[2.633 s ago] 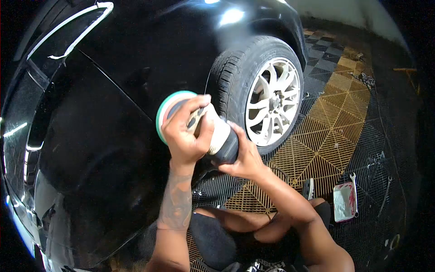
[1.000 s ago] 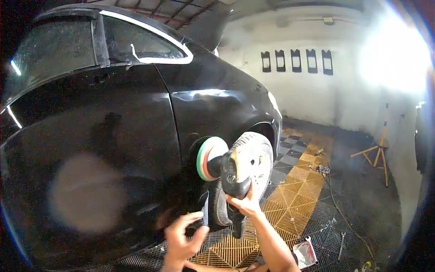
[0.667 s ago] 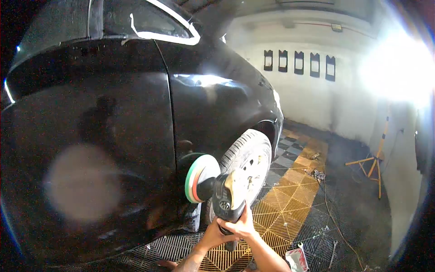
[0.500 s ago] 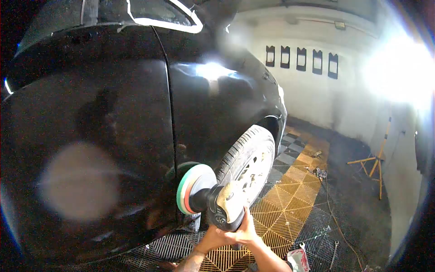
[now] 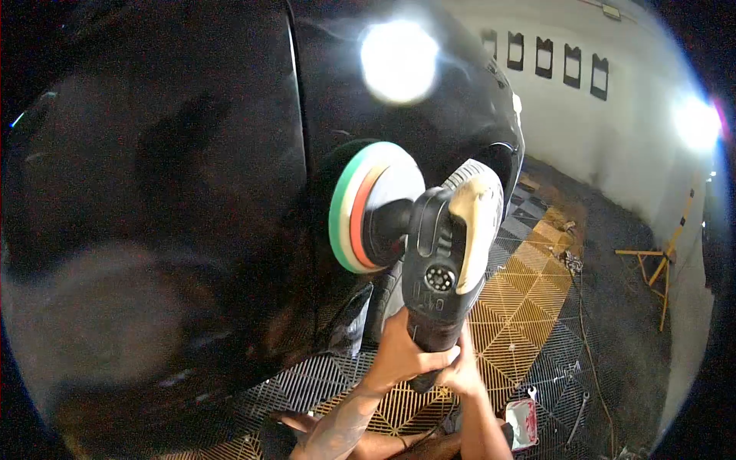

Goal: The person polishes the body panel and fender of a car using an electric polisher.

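Observation:
A black car polisher (image 5: 431,287) with a pale cover is held up in front of the car's dark front fender (image 5: 349,84). Its round pad (image 5: 346,203), layered in green, cream and orange, faces the paint; whether it touches the panel I cannot tell. My left hand (image 5: 406,349) is closed around the polisher's handle from the left. On the other side of the same handle my right hand (image 5: 463,369) is wrapped, its fingers partly hidden. Behind the polisher the front wheel (image 5: 469,170) is mostly covered.
The black door (image 5: 169,169) stands at left. Yellow and dark grated floor tiles (image 5: 521,307) run below. A red-and-white container (image 5: 524,424) and a wrench (image 5: 579,418) lie on the floor near my right arm. A yellow tripod (image 5: 665,264) stands by the wall; a cord (image 5: 586,337) crosses the floor.
Both hands have raised the polisher, and its pad has gone from low beside the wheel to higher along the fender. My view has also shifted, with the wall lower and further right.

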